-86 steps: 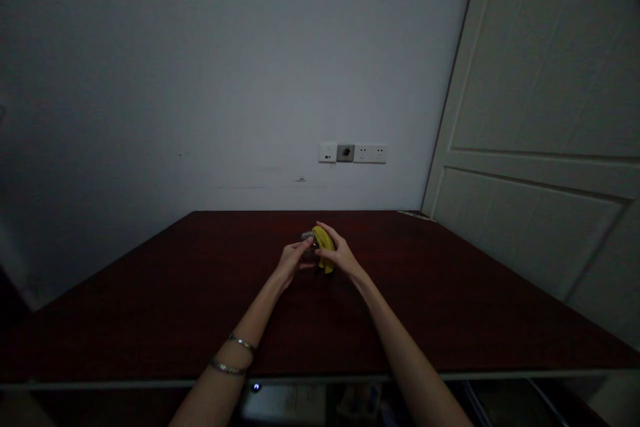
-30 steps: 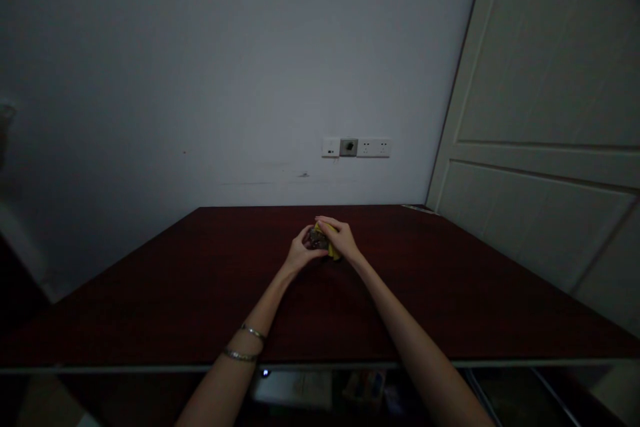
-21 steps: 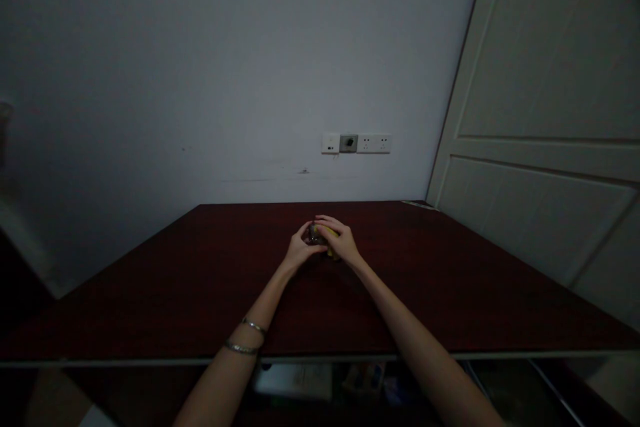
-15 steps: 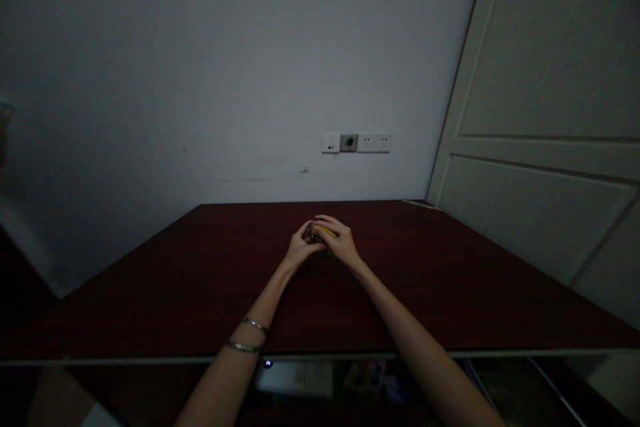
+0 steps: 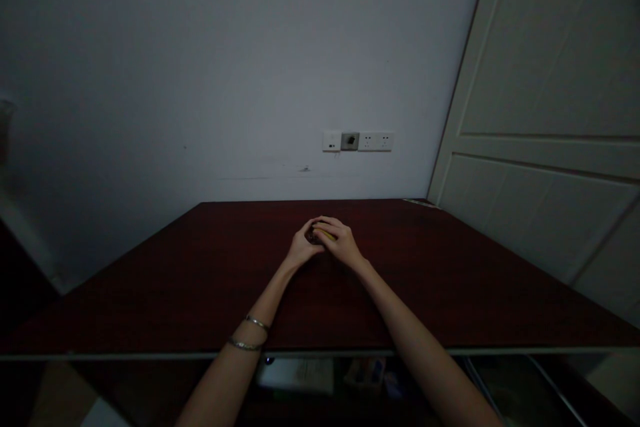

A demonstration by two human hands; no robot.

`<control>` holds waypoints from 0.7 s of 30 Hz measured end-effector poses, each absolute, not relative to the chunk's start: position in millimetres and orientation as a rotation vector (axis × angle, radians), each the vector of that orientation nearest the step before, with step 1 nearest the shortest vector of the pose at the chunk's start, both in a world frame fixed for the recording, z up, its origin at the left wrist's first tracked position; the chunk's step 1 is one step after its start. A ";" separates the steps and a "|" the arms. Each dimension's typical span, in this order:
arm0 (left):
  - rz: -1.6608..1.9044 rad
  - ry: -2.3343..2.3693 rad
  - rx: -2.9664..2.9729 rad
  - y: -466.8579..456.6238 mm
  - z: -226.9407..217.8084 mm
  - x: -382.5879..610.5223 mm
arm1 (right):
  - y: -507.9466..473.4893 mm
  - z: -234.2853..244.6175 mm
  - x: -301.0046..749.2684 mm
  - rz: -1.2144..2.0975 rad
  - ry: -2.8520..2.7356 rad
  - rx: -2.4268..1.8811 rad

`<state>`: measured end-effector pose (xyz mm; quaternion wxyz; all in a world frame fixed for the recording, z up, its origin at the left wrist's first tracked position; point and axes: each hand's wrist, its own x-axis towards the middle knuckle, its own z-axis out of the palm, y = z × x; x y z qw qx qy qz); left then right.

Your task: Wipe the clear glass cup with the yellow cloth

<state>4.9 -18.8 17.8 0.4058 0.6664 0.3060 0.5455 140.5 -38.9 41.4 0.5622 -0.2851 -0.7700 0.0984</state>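
Above the middle of the dark red table (image 5: 225, 280), my two hands meet at their fingertips. My left hand (image 5: 302, 246) curls around a small dark, shiny thing (image 5: 312, 237), its kind too dim and covered to tell. In my right hand (image 5: 343, 243), with bent fingers, is a small yellow thing (image 5: 327, 235), pressed up against the dark one. Whether these are two things or parts of one, I cannot tell. Two silver bangles (image 5: 246, 345) circle my left forearm.
Behind the table stands a pale wall with a row of sockets (image 5: 369, 141). A cream panelled door (image 5: 545, 213) borders the right side. Below the table's front edge (image 5: 350, 352), a white flat item (image 5: 297, 375) and small packets lie in an open space.
My right fingers have shifted slightly over the yellow thing, now covering its lower part. My left hand has closed in a little around the dark thing. The view has tilted very slightly.
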 end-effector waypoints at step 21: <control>1.396 0.833 1.660 -19.3 18.1 9.4 | -32.1 40.5 139.7 0.426 -1.564 -0.728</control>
